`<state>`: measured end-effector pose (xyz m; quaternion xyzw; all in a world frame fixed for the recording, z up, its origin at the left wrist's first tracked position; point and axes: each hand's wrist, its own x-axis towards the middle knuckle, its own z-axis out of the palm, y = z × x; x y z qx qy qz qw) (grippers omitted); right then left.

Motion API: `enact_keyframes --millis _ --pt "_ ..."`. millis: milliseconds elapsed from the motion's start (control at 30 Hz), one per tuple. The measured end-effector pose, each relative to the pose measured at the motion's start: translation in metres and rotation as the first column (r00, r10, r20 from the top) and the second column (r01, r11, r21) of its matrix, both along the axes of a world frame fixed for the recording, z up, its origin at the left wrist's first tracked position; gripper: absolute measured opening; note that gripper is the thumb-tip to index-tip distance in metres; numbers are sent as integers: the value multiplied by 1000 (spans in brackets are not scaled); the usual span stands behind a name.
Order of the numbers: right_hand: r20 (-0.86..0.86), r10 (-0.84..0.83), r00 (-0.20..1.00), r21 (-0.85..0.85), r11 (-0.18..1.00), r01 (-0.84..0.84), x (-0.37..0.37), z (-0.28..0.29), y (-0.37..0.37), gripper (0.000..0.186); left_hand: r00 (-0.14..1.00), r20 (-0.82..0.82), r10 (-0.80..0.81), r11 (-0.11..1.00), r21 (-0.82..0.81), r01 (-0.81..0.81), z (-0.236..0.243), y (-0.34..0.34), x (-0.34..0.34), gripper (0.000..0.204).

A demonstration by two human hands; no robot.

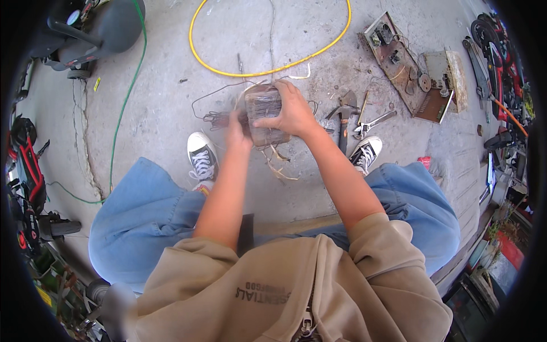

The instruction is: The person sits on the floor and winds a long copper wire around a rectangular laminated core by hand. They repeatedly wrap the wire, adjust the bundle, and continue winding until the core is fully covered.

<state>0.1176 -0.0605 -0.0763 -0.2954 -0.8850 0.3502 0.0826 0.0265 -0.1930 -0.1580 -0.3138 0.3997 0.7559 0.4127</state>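
Between my feet I hold a brownish, worn block wound with wire, which looks like a transformer (265, 104). My right hand (294, 110) grips its far right side, thumb laid across the top. My left hand (237, 131) is closed against its left side, somewhat blurred, its fingertips partly hidden. Loose wires stick out around the block, with a small dark wire bundle (217, 119) at its left and pale frayed strands (277, 165) hanging off the near side. A hammer (343, 126) lies on the floor to the right, with an adjustable wrench (378, 120) beside it.
A yellow hose (268, 74) loops across the floor beyond my hands. Dismantled metal panels with electrical parts (403, 71) lie at far right. A green cord (129, 94) runs down the left, near a dark tank (108, 28). Red-and-black equipment (35, 171) stands along the left edge.
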Motion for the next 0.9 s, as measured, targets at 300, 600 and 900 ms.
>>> enact_keyframes --millis 300,600,900 --pt "-64 47 997 -39 998 -49 19 6 -12 102 911 -297 288 786 -470 -401 -12 -15 -76 22" --pt "-92 59 994 -28 998 -62 24 13 -22 95 92 -900 -425 899 -432 -71 181 4 -152 12" --pt "-12 235 972 -620 761 -191 38 54 0 91 -55 -939 -339 684 -286 671 269 113 -13 30"
